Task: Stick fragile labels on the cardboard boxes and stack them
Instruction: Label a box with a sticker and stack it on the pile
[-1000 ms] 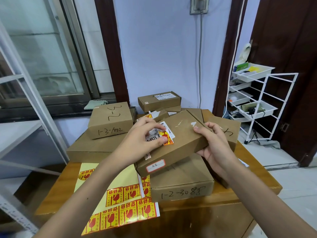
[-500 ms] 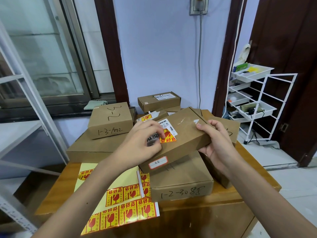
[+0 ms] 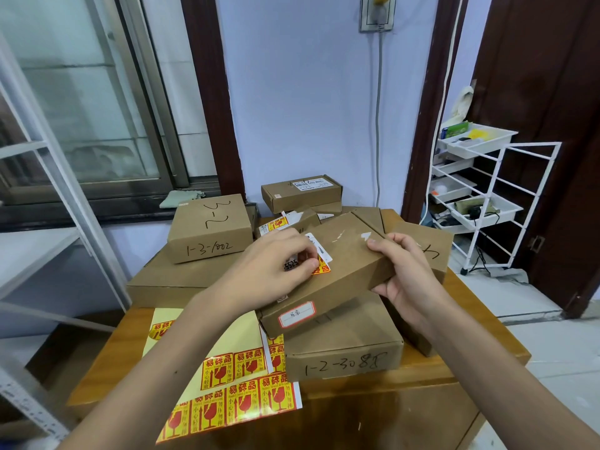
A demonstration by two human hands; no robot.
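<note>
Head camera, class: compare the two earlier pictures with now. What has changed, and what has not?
The left hand slid farther over the fragile label, pressing it onto the held box, covering more of it. The right hand still grips the box's end. The label sheet and other boxes stayed put.

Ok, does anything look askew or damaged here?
Yes: the long brown cardboard box has pale torn patches on top, and the red-and-yellow fragile sticker under the left hand sits crooked, overlapping the white shipping label.

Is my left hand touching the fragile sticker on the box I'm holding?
Touching. The head view shows the left hand with its fingertips pressed on the red and yellow fragile sticker, on top of the box that the right hand grips.
</note>
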